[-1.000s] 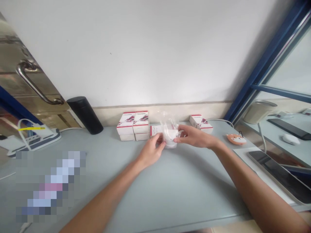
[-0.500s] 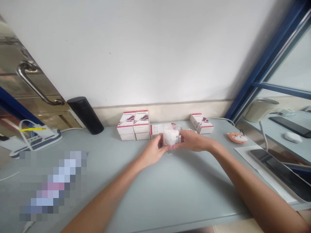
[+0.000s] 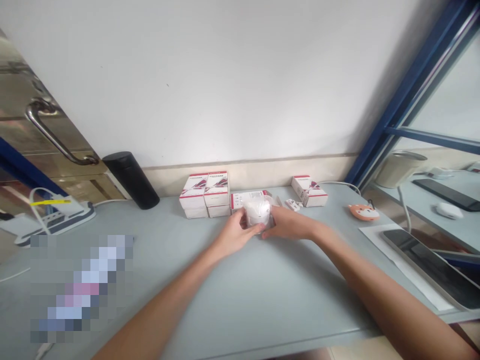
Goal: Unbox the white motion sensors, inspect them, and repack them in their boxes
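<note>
- A white thing point(image 3: 258, 212) in clear wrap is held in the grip of the left hand point(image 3: 232, 233) and the right hand point(image 3: 290, 223), above the middle of the table point(image 3: 240, 305).
- Some fingertips are hidden behind it.
- A red-and-white box point(image 3: 237, 201) is partly covered.
- Small white bits point(image 3: 293, 204) are hard to make out.
- A long patch point(image 3: 84, 285) is blurred into squares.

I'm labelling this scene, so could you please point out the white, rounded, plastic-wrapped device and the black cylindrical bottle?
White, rounded, plastic-wrapped device point(image 3: 258, 212): head view, on its front.
Black cylindrical bottle point(image 3: 137, 185): head view, on its side wall.
</note>
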Available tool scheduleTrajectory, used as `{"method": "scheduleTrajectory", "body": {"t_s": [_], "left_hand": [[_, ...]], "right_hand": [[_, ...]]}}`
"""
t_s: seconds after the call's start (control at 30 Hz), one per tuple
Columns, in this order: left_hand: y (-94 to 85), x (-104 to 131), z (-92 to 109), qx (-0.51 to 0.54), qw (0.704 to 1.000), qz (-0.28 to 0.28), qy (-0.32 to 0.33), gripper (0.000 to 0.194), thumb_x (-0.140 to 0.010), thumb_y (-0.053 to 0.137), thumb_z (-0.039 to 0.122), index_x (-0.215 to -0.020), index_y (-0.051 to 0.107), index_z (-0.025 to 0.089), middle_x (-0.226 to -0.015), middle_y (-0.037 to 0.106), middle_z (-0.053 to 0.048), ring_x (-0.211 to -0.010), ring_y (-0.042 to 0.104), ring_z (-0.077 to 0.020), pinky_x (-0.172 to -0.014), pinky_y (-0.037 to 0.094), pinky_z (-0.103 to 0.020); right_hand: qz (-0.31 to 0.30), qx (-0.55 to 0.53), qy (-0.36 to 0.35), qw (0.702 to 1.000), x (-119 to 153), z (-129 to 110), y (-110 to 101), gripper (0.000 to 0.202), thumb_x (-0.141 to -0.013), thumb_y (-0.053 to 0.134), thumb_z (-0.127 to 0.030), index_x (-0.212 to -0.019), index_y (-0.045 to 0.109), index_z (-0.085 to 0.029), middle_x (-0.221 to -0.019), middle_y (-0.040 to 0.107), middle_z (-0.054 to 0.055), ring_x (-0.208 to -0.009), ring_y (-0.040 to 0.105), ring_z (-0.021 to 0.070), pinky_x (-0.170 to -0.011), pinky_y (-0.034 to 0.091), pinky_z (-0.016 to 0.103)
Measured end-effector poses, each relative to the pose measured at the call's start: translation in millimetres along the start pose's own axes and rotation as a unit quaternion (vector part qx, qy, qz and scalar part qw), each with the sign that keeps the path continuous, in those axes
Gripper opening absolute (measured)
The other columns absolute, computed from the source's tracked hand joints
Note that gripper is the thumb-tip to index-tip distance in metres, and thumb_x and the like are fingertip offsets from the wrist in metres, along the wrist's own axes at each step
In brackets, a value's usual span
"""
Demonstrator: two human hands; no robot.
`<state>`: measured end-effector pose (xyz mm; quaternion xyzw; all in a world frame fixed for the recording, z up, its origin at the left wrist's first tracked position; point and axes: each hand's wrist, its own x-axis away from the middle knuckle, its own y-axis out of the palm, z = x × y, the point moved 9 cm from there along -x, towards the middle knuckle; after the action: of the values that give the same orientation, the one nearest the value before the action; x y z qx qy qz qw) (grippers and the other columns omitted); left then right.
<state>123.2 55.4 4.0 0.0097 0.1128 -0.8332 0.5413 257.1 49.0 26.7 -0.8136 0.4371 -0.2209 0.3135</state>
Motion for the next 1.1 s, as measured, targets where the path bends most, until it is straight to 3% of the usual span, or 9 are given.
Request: {"method": "scheduleTrajectory", "body": {"t_s": [0.13,0.27,0.4,0.5,0.6,0.7,0.83,1.0,1.1], "left_hand": [[-11.6,1,8,0.034,0.997,0.07,-0.002,0.054,-0.081,0.086,0.05,-0.121,0.07,0.017,-0.122,0.077,-0.013,-0.111,0.073,-0.0331,-0.094,0.058,-0.044],[-26.3,0,13,0.189,0.97,0.151,-0.012,0.052,-0.085,0.082,0.054,-0.118,0.07,0.015,-0.128,0.075,-0.015,-0.124,0.068,-0.0334,-0.105,0.055,-0.045],[-20.7,-2,18,0.342,0.931,0.124,-0.037,0.045,-0.091,0.078,0.048,-0.125,0.068,0.02,-0.142,0.069,-0.012,-0.136,0.062,-0.0296,-0.114,0.053,-0.045],[-18.2,0,20,0.38,0.916,0.117,-0.056,0.039,-0.091,0.079,0.04,-0.124,0.069,0.021,-0.146,0.066,-0.01,-0.143,0.057,-0.0284,-0.117,0.052,-0.044],[-21.4,0,20,0.394,0.909,0.129,-0.05,0.035,-0.09,0.079,0.033,-0.121,0.07,0.02,-0.147,0.066,-0.01,-0.145,0.055,-0.0279,-0.119,0.052,-0.042],[-23.3,-2,17,0.405,0.904,0.133,-0.047,0.032,-0.089,0.079,0.03,-0.118,0.071,0.018,-0.143,0.068,-0.01,-0.142,0.057,-0.0273,-0.118,0.052,-0.04],[-25.0,-3,15,0.404,0.903,0.136,-0.044,0.029,-0.09,0.08,0.031,-0.115,0.072,0.017,-0.139,0.071,-0.01,-0.14,0.059,-0.0271,-0.116,0.053,-0.039],[-24.3,-1,21,0.377,0.917,0.126,-0.025,0.036,-0.091,0.079,0.033,-0.122,0.069,0.018,-0.143,0.068,-0.01,-0.14,0.059,-0.0276,-0.117,0.051,-0.042],[-21.0,-1,34,0.331,0.939,0.095,0.017,0.049,-0.089,0.08,0.032,-0.133,0.062,0.022,-0.14,0.069,-0.01,-0.137,0.061,-0.0279,-0.118,0.049,-0.046]], "right_hand": [[-0.009,0.02,-0.009,1.0,1,1,-2,0.037,-0.086,0.075,-0.048,-0.115,0.067,-0.026,-0.102,0.073,0.005,-0.086,0.065,0.0257,-0.073,0.048,0.036],[0.037,-0.001,-0.044,0.998,5,-10,-25,0.035,-0.097,0.061,-0.058,-0.103,0.068,-0.024,-0.096,0.072,0.004,-0.083,0.064,0.0226,-0.073,0.048,0.035],[0.115,-0.056,-0.033,0.991,10,-14,-49,0.036,-0.099,0.059,-0.059,-0.093,0.067,-0.024,-0.081,0.067,0.001,-0.074,0.06,0.019,-0.069,0.046,0.033],[0.17,-0.157,-0.03,0.972,12,-15,-53,0.031,-0.1,0.06,-0.055,-0.105,0.064,-0.025,-0.092,0.07,0.002,-0.081,0.065,0.0188,-0.076,0.052,0.034],[0.148,-0.288,-0.032,0.945,7,-17,-38,0.04,-0.101,0.055,-0.062,-0.117,0.056,-0.026,-0.114,0.068,0.005,-0.092,0.071,0.0204,-0.082,0.059,0.038],[0.102,-0.324,-0.021,0.94,2,-20,-21,0.048,-0.098,0.058,-0.069,-0.113,0.057,-0.023,-0.111,0.068,0.007,-0.086,0.072,0.0204,-0.077,0.061,0.039],[0.14,-0.332,-0.028,0.933,0,-21,-21,0.042,-0.091,0.075,-0.059,-0.099,0.061,-0.02,-0.095,0.068,0.004,-0.075,0.068,0.0167,-0.073,0.057,0.036],[0.179,-0.45,-0.023,0.874,1,-18,-21,0.043,-0.082,0.084,-0.047,-0.11,0.06,-0.024,-0.088,0.065,-0.001,-0.072,0.063,0.0152,-0.071,0.054,0.035],[0.198,-0.499,-0.009,0.844,3,-12,-23,0.035,-0.079,0.085,-0.038,-0.1,0.063,-0.023,-0.084,0.061,-0.002,-0.07,0.059,0.0138,-0.071,0.053,0.033]]}}
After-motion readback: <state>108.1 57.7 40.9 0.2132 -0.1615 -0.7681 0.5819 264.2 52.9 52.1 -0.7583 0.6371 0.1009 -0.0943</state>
